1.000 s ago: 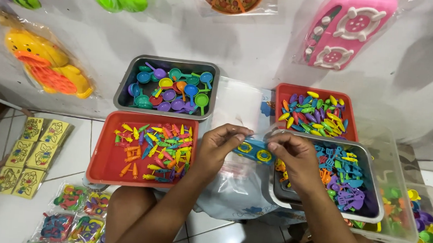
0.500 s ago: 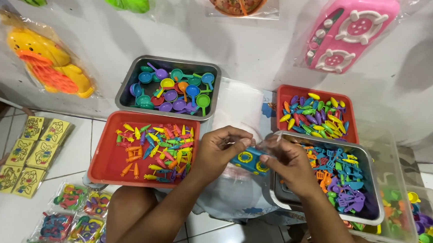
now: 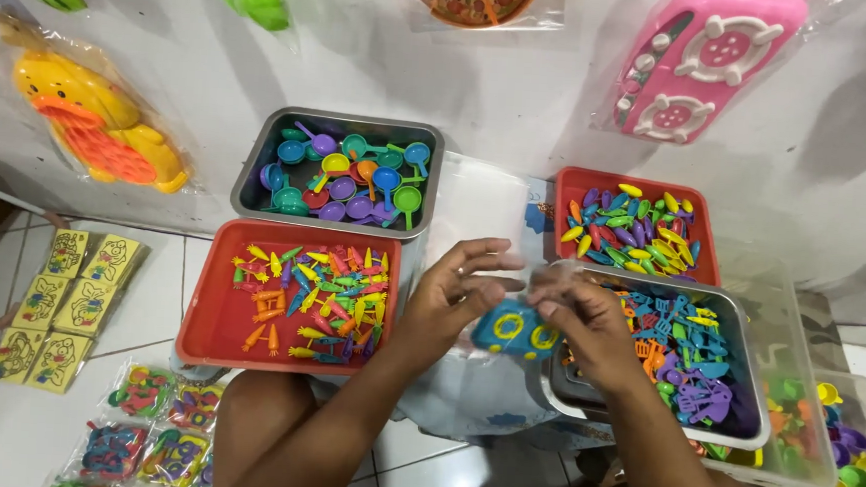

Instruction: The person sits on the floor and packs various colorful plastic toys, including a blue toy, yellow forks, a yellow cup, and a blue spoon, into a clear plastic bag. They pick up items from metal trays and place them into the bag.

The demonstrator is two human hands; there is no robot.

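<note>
My left hand (image 3: 450, 297) and my right hand (image 3: 588, 323) meet over a clear plastic bag (image 3: 489, 397) on my lap. Between them is a small blue toy (image 3: 514, 331) with yellow rings, apparently inside the bag's mouth. Both hands pinch the bag's thin film around the toy. To the left lies a red tray (image 3: 209, 330) of small orange, green and pink toy pieces. Under my right hand sits a grey metal tray (image 3: 756, 394) of blue, orange and purple toy utensils.
A grey tray (image 3: 253, 177) of toy pans and a red tray (image 3: 566, 197) of toy vegetables stand further back. Clear tubs (image 3: 790, 466) with more toys sit at the right. Bagged toys hang on the wall; yellow packets (image 3: 59, 301) and filled bags (image 3: 156, 427) lie on the tiled floor.
My hands have shifted a little to the right and lower with the blue toy, and my left fingers have spread out above it.
</note>
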